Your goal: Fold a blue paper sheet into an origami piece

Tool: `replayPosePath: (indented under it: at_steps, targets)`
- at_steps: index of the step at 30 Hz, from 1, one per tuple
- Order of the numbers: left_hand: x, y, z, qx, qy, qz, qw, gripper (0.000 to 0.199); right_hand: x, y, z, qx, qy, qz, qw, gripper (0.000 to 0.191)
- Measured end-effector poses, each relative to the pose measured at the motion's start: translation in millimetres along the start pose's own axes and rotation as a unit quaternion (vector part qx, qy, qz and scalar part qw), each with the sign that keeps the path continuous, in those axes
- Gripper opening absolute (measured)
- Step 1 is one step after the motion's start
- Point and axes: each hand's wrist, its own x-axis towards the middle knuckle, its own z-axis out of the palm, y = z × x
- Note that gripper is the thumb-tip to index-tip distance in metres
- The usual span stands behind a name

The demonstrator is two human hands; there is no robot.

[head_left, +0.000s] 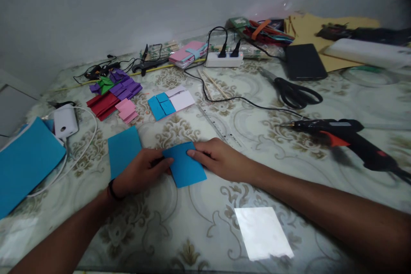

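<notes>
Steadily pinched between two bare hands, a small, smooth rectangle of bright blue paper (188, 170) sits at the center of a table (173, 231) patterned with brown floral scrolls. The left hand (141, 171), with a thin dark band (114, 190) at its wrist, grips the paper's left edge, thumb on top; the right hand (221, 160) holds its upper right side, thumb pressed flat on the surface. Partly behind the left hand lies a second flat blue rectangle of paper (122, 147).

Beyond them rest crisply creased paper pieces: purple (126, 89), deep red (102, 105) and pale pink (126, 110), near a flat blue-and-white paper piece (171, 102). A clear, straight-edged ruler (215, 124) lies just past the right hand, with slim wooden sticks (216, 83) farther back. To the right are metal-bladed scissors with black looped handles (293, 93) and a black glue gun with a tapered nozzle and orange-red trigger (340, 127). At far left, large blue sheets (28, 167) lie beside a rounded white device (66, 120) and a looping white cable (96, 124).
</notes>
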Motion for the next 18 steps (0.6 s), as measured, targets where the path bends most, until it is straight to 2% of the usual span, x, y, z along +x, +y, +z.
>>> replayPosePath:
  at_steps: [7, 14, 18]
  targets:
    - [-1.3, 0.2, 0.7, 0.003, 0.004, 0.01, 1.0, 0.045, 0.2, -2.3, -1.0, 0.035, -0.005, -0.001, 0.999, 0.054]
    - [-1.5, -1.7, 0.6, 0.006, 0.009, 0.012, 1.0, 0.045, -0.5, -1.4, -0.8, 0.025, -0.005, 0.033, 0.999, 0.055]
    - [-1.7, 0.5, 1.6, -0.04, 0.015, -0.033, 0.999, 0.029, 0.5, -0.5, -1.3, 0.024, -0.008, 0.011, 1.0, 0.053]
